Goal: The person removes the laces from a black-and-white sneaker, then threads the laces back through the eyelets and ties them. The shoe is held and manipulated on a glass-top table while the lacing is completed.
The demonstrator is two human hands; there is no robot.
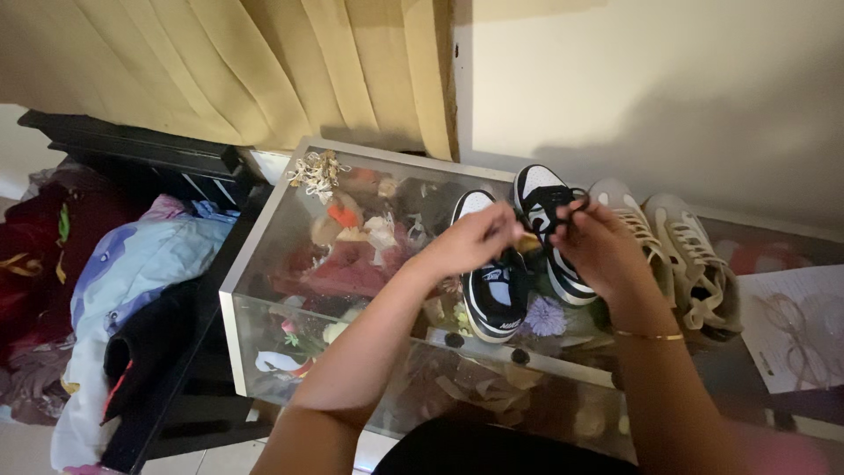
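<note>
Lacing up on the glass-topped display case [264, 255]

Left hand [470, 239] and right hand [598, 242] both pinch the black lace [563, 204] of the black-and-white leather sneaker [549, 224].

Up top, a tan pleated curtain [264, 62] hangs in deep folds, and right beside it runs a plain cream wall [651, 88] under dim, warm light. Below sits a glass-topped display table [264, 237] with a pale frame. To the left, a dark wooden bench [149, 154], and a heap of clothes [132, 273] spilling toward the pale tiled floor [26, 449].
</note>
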